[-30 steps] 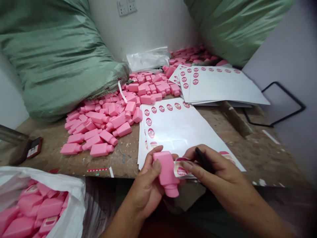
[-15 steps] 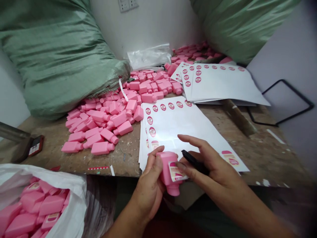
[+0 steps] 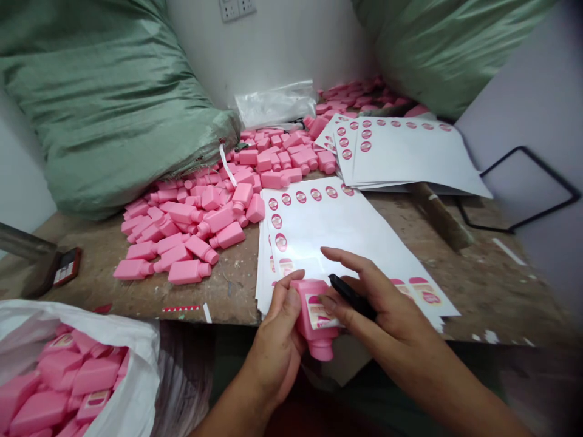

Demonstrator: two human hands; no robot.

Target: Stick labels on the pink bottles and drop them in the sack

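Note:
My left hand [image 3: 279, 340] is wrapped around a pink plastic bottle [image 3: 310, 337], its neck tilted down toward me. On the bottle's front lies a printed label [image 3: 319, 314]. My right hand [image 3: 380, 303] holds a slim black pen-like tool [image 3: 348, 292] across its palm; what kind it is I cannot tell. The right thumb presses on the label, and the index finger stretches out above. Just beyond both hands, a sheet of stickers [image 3: 330, 227] tops a small stack, with oval stickers along its far and left edges and larger labels near its front.
Loose pink bottles [image 3: 218, 218] are heaped on the wooden table [image 3: 237, 285], left and back. A white sack [image 3: 141, 364] of bottles stands front left. More sticker sheets [image 3: 410, 155] lie back right, near a black metal frame [image 3: 537, 155]. Big green sacks [image 3: 113, 121] flank the table.
My right hand has slid slightly left across the label, thumb still on it. The bottle stays in my left hand, almost unmoved. More labels show at the sheet's front edge.

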